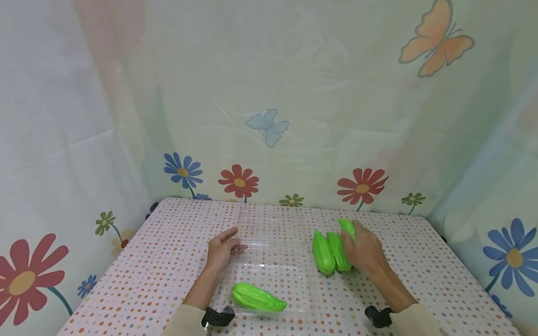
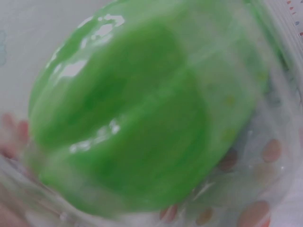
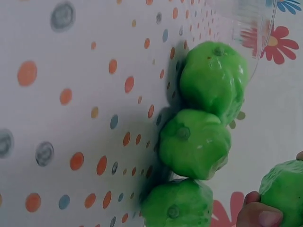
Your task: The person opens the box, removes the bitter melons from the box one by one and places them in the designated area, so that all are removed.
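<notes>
A clear plastic clamshell box (image 1: 311, 284) lies with its lid (image 1: 271, 224) folded back behind the base. One green pepper (image 1: 257, 297) is inside the base, toward the front, and fills much of the left wrist view. My left hand (image 1: 220, 252) is at the box's left side, fingers loosely bent, fingertips right at the hinge. On the right, my right hand (image 1: 366, 247) holds a green pepper (image 3: 286, 194) raised from the table. Beneath it three more peppers stand in a row in the right wrist view, the middle one (image 3: 194, 144) between the other two; the head view shows only two.
A dotted cloth (image 1: 168, 247) covers the table. Behind it and at both sides hangs a curtain (image 1: 319, 154) printed with flowers and butterflies. A black wrist strap (image 1: 218, 317) sits on my left wrist, another (image 1: 378, 317) on my right.
</notes>
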The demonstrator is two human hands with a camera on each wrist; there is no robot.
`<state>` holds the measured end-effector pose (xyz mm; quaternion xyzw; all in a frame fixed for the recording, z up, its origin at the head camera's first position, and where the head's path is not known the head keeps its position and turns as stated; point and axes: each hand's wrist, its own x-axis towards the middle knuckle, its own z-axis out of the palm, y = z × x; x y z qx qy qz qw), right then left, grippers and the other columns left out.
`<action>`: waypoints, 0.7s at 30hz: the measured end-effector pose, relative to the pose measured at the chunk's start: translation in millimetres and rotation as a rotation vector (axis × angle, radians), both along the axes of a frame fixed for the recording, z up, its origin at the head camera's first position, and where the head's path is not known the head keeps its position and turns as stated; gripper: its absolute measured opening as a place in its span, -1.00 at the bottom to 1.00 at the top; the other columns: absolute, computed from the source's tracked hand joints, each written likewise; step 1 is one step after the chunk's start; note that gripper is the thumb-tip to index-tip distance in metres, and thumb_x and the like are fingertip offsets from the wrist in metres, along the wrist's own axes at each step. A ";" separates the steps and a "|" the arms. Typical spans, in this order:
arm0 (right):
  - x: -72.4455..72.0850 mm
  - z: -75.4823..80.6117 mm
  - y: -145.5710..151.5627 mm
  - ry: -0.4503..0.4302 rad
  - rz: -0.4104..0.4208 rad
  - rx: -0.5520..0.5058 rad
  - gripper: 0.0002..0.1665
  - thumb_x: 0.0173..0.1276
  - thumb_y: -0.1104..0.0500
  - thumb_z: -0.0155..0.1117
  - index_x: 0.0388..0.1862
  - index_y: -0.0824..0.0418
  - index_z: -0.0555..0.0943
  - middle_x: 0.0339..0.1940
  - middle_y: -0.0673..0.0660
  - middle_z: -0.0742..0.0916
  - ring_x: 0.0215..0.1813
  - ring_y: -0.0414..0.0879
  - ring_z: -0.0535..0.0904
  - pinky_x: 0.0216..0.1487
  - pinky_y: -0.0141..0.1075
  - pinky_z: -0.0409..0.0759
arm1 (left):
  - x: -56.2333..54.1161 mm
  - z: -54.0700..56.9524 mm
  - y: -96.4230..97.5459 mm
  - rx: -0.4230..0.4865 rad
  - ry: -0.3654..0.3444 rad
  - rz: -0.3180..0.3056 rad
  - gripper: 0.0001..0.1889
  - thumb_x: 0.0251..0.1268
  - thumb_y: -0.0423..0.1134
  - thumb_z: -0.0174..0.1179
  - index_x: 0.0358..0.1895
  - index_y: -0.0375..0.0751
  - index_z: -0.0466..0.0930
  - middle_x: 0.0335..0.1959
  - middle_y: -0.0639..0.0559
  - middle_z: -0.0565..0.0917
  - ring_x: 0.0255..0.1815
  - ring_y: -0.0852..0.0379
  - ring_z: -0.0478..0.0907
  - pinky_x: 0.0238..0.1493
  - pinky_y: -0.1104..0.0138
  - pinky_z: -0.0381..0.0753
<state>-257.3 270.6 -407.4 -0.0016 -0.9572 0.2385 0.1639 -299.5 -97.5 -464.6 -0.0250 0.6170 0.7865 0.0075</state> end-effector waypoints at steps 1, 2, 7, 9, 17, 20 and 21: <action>-1.1 -0.2 1.4 -0.003 -0.003 0.001 -0.29 0.60 0.03 -0.03 0.43 0.58 0.23 -0.36 0.29 0.56 -0.45 0.02 0.45 -0.59 -0.29 0.40 | -0.1 0.2 0.4 0.003 -0.004 0.002 -0.46 0.45 -0.49 0.05 0.47 -0.44 0.29 0.46 -0.36 0.36 -0.15 -0.02 0.76 -0.20 0.45 0.76; -1.9 -0.4 3.0 -0.009 -0.005 0.002 -0.29 0.60 0.03 -0.03 0.44 0.58 0.23 -0.36 0.28 0.55 -0.44 0.01 0.45 -0.59 -0.29 0.40 | 0.0 0.3 0.7 0.004 -0.005 0.003 -0.46 0.45 -0.49 0.05 0.47 -0.44 0.29 0.45 -0.36 0.37 -0.15 -0.02 0.76 -0.20 0.44 0.76; -5.3 -0.2 11.7 -0.022 -0.014 -0.007 -0.28 0.60 0.02 -0.04 0.42 0.59 0.23 -0.34 0.33 0.57 -0.43 0.04 0.46 -0.56 -0.27 0.40 | 0.9 1.7 2.0 -0.003 -0.010 0.004 -0.46 0.44 -0.48 0.06 0.47 -0.44 0.30 0.45 -0.36 0.37 -0.17 0.02 0.76 -0.18 0.42 0.77; -6.8 -0.3 15.2 -0.015 -0.015 -0.007 -0.27 0.60 0.00 -0.05 0.42 0.59 0.24 -0.26 0.42 0.61 -0.39 0.07 0.49 -0.52 -0.22 0.45 | 1.0 2.6 2.1 -0.003 -0.010 0.005 -0.46 0.44 -0.47 0.07 0.47 -0.43 0.30 0.45 -0.35 0.37 -0.16 0.02 0.76 -0.17 0.42 0.77; -9.4 -4.1 25.5 -0.028 -0.027 -0.001 -0.24 0.61 -0.02 -0.07 0.44 0.60 0.21 -0.09 0.55 0.62 -0.35 0.11 0.54 -0.48 -0.17 0.52 | 0.1 3.1 0.9 -0.007 -0.018 0.014 -0.46 0.43 -0.47 0.08 0.46 -0.43 0.32 0.41 -0.38 0.41 -0.15 -0.03 0.76 -0.18 0.40 0.77; -10.5 -5.3 28.7 -0.035 -0.025 -0.002 -0.26 0.60 0.00 -0.06 0.42 0.61 0.22 -0.27 0.44 0.60 -0.43 0.05 0.50 -0.56 -0.23 0.46 | 0.0 2.3 0.3 -0.007 -0.022 0.015 -0.46 0.43 -0.47 0.08 0.45 -0.42 0.33 0.40 -0.39 0.42 -0.15 -0.03 0.76 -0.19 0.41 0.77; -10.9 -5.8 29.8 -0.036 -0.025 0.004 -0.26 0.60 0.00 -0.06 0.42 0.62 0.22 -0.29 0.41 0.60 -0.43 0.04 0.50 -0.57 -0.25 0.44 | 0.1 2.2 0.2 -0.006 -0.020 0.016 -0.46 0.42 -0.47 0.08 0.45 -0.43 0.33 0.40 -0.39 0.42 -0.16 -0.03 0.76 -0.20 0.42 0.77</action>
